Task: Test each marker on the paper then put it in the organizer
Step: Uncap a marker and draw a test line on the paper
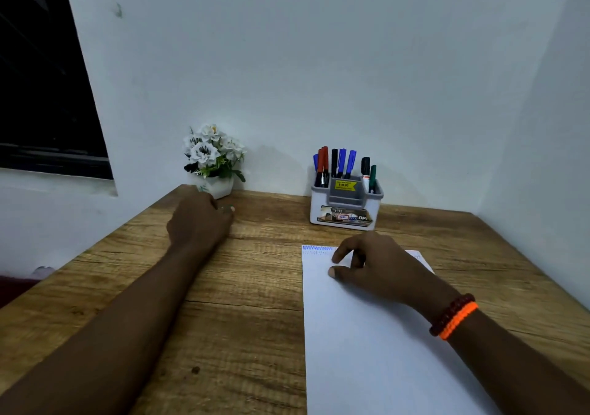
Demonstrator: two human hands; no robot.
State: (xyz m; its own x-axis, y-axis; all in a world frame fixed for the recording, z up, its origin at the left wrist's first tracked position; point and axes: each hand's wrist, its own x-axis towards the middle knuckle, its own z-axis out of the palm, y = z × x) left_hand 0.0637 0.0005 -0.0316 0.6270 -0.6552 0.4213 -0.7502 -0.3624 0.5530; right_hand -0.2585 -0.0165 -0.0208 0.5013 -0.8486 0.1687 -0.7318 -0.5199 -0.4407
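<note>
Paper (367,335): near edge, right side of tabletop (242,287); blue scribbles along its far edge.
Right hand (380,267): rests on paper, grip loose, grasping nothing.
Left hand (199,220): grip curled round something green, mostly hidden.
Organizer (346,205): far edge; holds red, black, blue, green markers (341,162); yellow price sticker (344,185), unreadable.

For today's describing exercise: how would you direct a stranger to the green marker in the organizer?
Find the white organizer at the back of the wooden desk, by the wall. The green marker stands at its far right end, beside a black-capped marker; it alone is green and sits lowest.
</note>
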